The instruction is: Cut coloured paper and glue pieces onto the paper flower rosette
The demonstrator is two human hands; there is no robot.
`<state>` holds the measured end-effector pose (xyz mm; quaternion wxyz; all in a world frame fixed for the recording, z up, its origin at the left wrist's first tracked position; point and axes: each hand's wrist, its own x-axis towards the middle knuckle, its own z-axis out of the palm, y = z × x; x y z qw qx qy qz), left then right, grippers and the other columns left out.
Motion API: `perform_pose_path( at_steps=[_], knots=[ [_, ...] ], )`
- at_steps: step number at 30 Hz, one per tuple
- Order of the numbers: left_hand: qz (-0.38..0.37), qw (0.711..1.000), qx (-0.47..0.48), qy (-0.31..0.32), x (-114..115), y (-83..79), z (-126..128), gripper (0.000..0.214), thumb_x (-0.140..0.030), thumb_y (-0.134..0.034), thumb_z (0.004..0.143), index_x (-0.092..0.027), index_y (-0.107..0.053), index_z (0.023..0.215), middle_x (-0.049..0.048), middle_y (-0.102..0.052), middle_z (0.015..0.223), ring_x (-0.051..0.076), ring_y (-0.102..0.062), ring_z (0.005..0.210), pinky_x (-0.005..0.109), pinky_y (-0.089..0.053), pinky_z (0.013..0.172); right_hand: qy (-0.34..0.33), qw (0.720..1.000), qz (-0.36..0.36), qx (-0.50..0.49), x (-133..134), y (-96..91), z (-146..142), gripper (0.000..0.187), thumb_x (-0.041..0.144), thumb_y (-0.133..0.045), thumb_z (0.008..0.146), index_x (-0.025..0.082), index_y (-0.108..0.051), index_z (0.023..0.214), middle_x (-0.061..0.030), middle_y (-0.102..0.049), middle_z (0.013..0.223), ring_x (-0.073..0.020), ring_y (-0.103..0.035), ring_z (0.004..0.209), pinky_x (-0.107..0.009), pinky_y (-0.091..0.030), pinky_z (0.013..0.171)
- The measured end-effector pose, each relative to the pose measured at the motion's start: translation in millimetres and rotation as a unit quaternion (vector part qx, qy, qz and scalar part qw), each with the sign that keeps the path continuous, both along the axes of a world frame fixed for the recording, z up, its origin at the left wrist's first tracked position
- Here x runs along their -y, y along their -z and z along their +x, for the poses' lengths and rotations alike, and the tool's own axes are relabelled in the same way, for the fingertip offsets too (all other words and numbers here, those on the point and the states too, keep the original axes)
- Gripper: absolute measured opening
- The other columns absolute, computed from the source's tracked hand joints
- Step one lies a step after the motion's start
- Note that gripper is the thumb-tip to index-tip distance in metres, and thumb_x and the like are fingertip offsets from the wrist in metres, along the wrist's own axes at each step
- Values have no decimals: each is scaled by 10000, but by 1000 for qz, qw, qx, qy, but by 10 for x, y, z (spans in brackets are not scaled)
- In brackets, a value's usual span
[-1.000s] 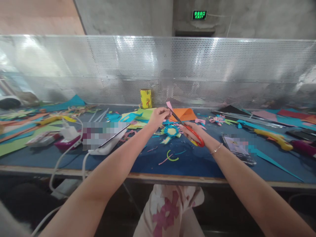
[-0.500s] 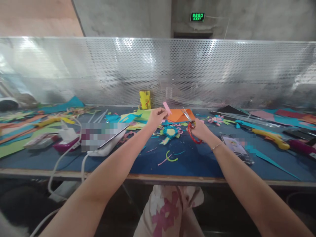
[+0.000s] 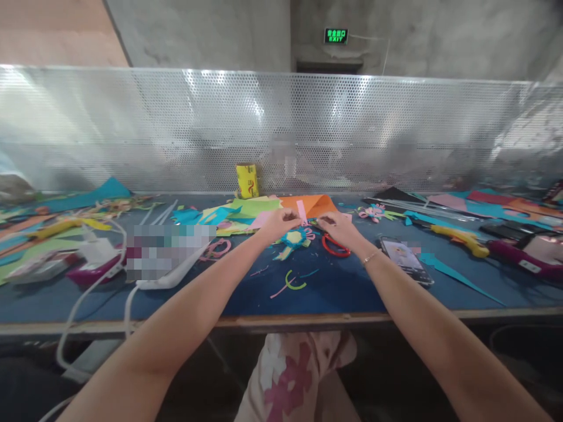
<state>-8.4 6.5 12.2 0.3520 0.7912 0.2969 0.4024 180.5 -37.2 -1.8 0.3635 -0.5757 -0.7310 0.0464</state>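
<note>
My left hand (image 3: 284, 225) is closed in a pinch on a narrow pink paper strip (image 3: 301, 210), which stands up above the fingertips. My right hand (image 3: 338, 227) is close by on the right, fingers curled and pointing at the strip; what they grip is hidden. Just under that hand are the red handles of the scissors (image 3: 336, 246), their blades mostly out of sight. Whether the scissors rest on the table I cannot tell. Below and between the hands lies a paper flower (image 3: 294, 237) with a blue fringe and pale centre. Pink paper loops (image 3: 310, 234) are beside it.
Paper scraps (image 3: 295, 281) lie near the table edge (image 3: 308, 321). Orange paper (image 3: 319, 204) and a yellow pack (image 3: 247, 180) are behind the hands. A phone (image 3: 404, 258), a yellow-handled tool (image 3: 460, 239) and another paper flower (image 3: 375, 212) are on the right; a white cable (image 3: 90, 310) hangs left.
My right hand has moved left, close to my left hand. The scissors, raised in it before, are now lower, handles below the hand. The view has shifted slightly right.
</note>
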Motion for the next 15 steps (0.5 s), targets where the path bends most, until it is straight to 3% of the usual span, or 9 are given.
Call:
perform_pose_path(
  at_steps=[4, 9, 12, 15],
  knots=[
    [29, 998, -44, 46, 44, 64, 46, 108, -251, -570, 648, -149, -598, 664, -1, -572, 587, 92, -494, 541, 215, -383, 529, -117, 977, -19, -176, 29, -16, -155, 268, 388, -482, 741, 137, -545, 809, -25, -578, 766, -98, -512, 690, -229, -395, 652],
    [70, 991, -103, 38, 65, 99, 84, 212, -322, -514, 698, -142, -623, 725, 32, -617, 670, 121, -526, 611, 244, -409, 597, -119, 959, -46, -254, -10, 57, -191, 215, 344, -568, 652, 146, -487, 637, 44, -473, 569, -65, -418, 525, -213, -350, 528],
    [104, 982, -155, -18, 16, 96, 49, 294, -389, -475, 717, -146, -627, 779, 54, -634, 747, 156, -555, 698, 271, -418, 671, -116, 947, -60, -292, -65, 103, -161, 187, 316, -561, 649, 160, -464, 614, 50, -453, 541, -69, -426, 503, -216, -366, 507],
    [159, 955, -226, -111, -93, 143, -29, 382, -463, -515, 656, -149, -624, 844, 98, -633, 866, 235, -559, 829, 329, -401, 751, -110, 933, -89, -331, -95, 128, -133, 146, 285, -552, 646, 171, -463, 629, 36, -480, 575, -84, -473, 529, -233, -414, 522]
  ],
)
